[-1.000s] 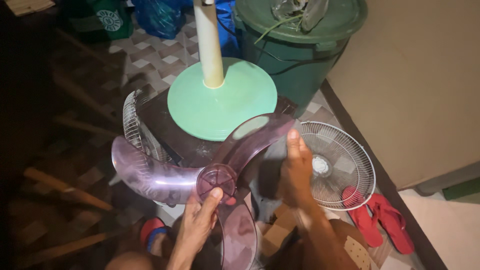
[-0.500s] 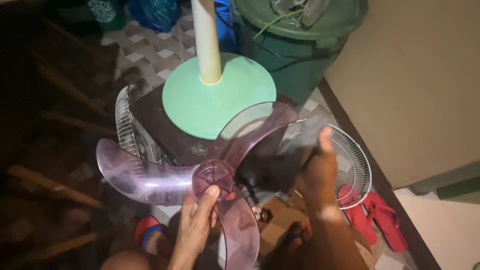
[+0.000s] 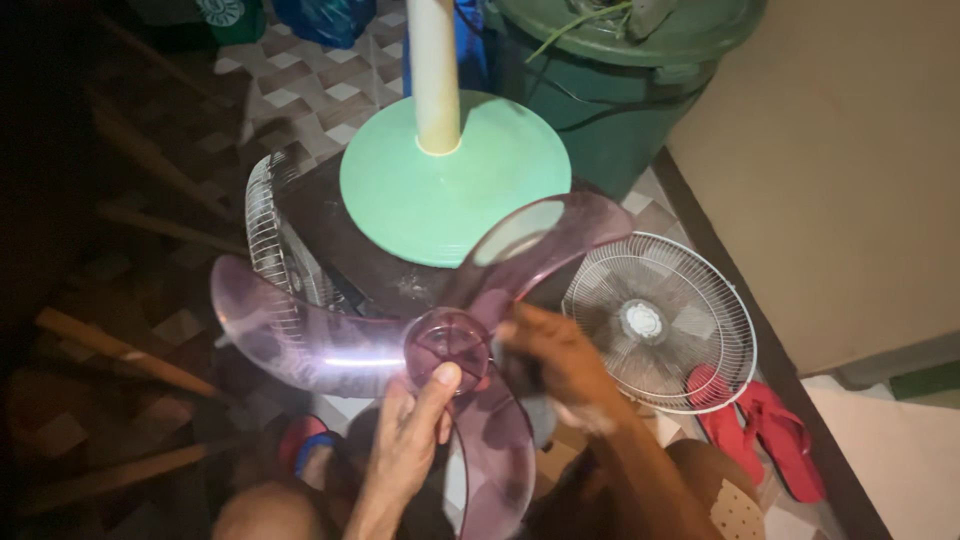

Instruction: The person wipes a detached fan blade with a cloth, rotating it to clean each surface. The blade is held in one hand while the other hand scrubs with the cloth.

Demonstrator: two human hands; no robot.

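both hands grip the purple fan blade (image 3: 400, 340) at its hub, facing up, blades splayed flat.

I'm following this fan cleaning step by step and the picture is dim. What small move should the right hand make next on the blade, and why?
Probably slide the right hand with its dark cloth outward along the upper blade of the purple fan blade. It sits near the hub, which the left hand steadies, so the outer span looks unwiped.

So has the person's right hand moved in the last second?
Yes. The right hand has come back from over the white fan guard toward the hub of the purple fan blade, leaving the guard uncovered.
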